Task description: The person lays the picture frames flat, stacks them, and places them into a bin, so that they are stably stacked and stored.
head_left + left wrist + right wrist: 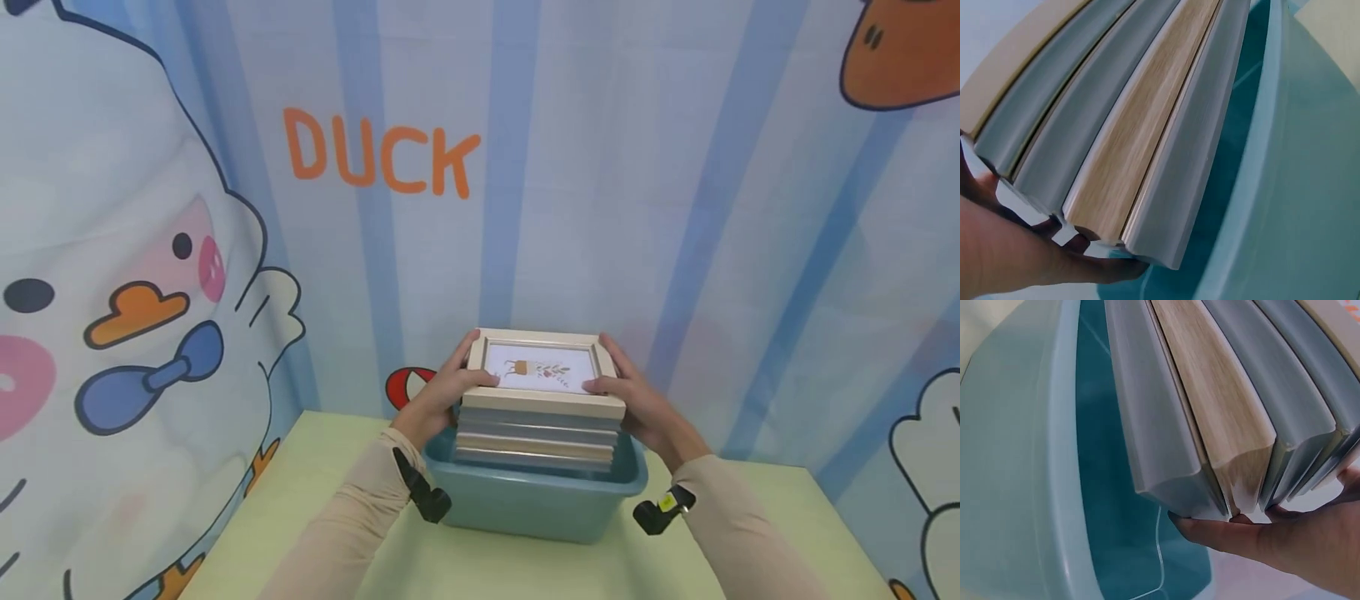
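Observation:
A stack of several picture frames is held level at the mouth of a teal plastic tub. My left hand grips its left end, thumb over the top and fingers down the side. At the opposite end, my right hand holds it the same way. Uppermost is a cream frame with a small plant-and-animal picture. Below it, grey frames and a wood-grain frame show edge-on in both wrist views. In the right wrist view, the lowest grey frame hangs over the tub's interior.
The tub stands on a pale yellow-green table. Behind it hangs a blue-striped curtain with duck drawings and orange lettering. A thin pale line crosses the inside of the tub. Each wrist wears a black camera strap.

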Available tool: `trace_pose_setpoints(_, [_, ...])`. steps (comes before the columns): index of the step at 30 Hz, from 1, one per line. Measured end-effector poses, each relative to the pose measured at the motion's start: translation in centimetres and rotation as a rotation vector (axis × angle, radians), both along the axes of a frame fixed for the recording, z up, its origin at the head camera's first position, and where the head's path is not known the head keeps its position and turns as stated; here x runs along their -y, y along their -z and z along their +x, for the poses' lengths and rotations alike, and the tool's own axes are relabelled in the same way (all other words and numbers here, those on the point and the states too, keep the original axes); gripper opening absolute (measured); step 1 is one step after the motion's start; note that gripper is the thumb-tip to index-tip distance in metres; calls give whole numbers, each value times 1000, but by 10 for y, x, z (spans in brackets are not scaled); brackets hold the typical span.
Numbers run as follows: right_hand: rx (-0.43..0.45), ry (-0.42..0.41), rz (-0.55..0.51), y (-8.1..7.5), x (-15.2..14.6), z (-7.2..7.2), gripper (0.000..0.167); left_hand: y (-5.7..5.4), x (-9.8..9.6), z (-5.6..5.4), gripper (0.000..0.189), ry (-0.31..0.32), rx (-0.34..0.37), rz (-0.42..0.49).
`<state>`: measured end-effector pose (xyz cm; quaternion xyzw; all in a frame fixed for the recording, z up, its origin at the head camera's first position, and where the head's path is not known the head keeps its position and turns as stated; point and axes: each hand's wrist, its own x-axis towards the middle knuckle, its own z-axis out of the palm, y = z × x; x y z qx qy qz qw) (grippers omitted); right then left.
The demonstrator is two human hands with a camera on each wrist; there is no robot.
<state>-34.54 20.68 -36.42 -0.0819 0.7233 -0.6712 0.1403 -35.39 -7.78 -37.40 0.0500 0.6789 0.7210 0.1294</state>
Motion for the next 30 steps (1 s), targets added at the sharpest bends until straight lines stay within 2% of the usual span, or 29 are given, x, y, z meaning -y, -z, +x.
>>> trace_pose_setpoints(5, [39, 15, 11, 16, 2, -10, 96, 18, -2, -12, 91, -22, 26, -10])
trace_pose_setpoints(12, [99, 57, 12, 40, 2, -16, 97, 39, -3, -18, 92, -3, 53, -35])
trace_pose_setpoints(19, [122, 65, 20, 57, 0, -21, 95, 48, -3, -20, 92, 8, 73, -52])
trace_pose_setpoints(30, [156, 77, 20, 71, 6, -28, 94, 59, -2, -26, 89, -20, 132, -64])
